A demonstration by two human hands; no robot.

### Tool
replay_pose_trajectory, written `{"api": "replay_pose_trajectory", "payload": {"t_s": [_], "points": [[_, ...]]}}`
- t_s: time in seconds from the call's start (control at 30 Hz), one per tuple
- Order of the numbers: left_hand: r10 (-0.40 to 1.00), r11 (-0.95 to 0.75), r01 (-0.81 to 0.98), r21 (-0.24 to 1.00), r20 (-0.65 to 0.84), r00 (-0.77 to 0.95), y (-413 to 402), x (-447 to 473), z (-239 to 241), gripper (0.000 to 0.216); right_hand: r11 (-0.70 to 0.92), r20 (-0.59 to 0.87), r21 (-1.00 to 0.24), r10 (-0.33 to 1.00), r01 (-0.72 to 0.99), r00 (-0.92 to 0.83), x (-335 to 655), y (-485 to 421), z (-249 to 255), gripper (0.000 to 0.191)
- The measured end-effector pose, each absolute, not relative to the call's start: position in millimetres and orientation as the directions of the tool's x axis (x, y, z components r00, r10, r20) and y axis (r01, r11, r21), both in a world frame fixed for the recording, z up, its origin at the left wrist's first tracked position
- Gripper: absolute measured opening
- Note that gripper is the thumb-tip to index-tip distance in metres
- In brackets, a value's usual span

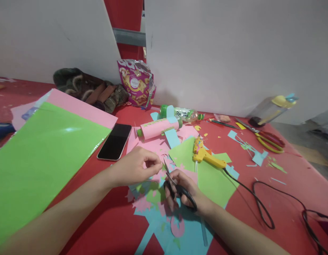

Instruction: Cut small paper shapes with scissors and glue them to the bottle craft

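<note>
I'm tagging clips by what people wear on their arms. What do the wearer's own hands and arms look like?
The left hand and right hand are ungloved, with no ring, watch or bracelet to be seen. The left forearm and right forearm show no sleeve within the picture.

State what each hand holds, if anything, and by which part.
The right hand holds the scissors by their black handles; whether the left hand pinches anything cannot be told.
</note>
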State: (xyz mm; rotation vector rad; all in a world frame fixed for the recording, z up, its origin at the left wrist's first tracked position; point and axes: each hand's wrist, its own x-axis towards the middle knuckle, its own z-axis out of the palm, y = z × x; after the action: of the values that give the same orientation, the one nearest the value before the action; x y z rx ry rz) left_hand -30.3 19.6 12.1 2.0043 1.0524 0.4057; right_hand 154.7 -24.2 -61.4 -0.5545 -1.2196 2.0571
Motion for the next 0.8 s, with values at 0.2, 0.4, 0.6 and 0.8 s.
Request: {"api": "replay_pose_trajectory", "payload": {"t_s": [0.2, 0.4, 0.6, 0.8], "points": [[0.793, -0.305, 0.539, 0.785, -0.104, 0.600, 19, -31, 12, 0.021, -0.362, -0.045, -0.871, 0.733, -0.333, -0.679, 155, -24, -61, 0.053], [0.798, -0.285, 0.525, 0.802, -0.104, 0.593, 20, -31, 10, 0.021, -0.371, -0.073, -0.872, 0.745, -0.320, -0.663, 155, -26, -61, 0.054], [0.821, -0.201, 0.480, 0.854, -0.121, 0.558, 19, -27, 9, 0.024, -0.333, -0.026, -0.877, 0.754, -0.347, -0.656, 154, -26, -60, 0.052], [0.841, -0.013, 0.363, 0.932, -0.186, 0.508, 16, -19, -1, 0.025, -0.299, 0.004, -0.876, 0.778, -0.377, -0.628, 153, -25, -59, 0.051]]}}
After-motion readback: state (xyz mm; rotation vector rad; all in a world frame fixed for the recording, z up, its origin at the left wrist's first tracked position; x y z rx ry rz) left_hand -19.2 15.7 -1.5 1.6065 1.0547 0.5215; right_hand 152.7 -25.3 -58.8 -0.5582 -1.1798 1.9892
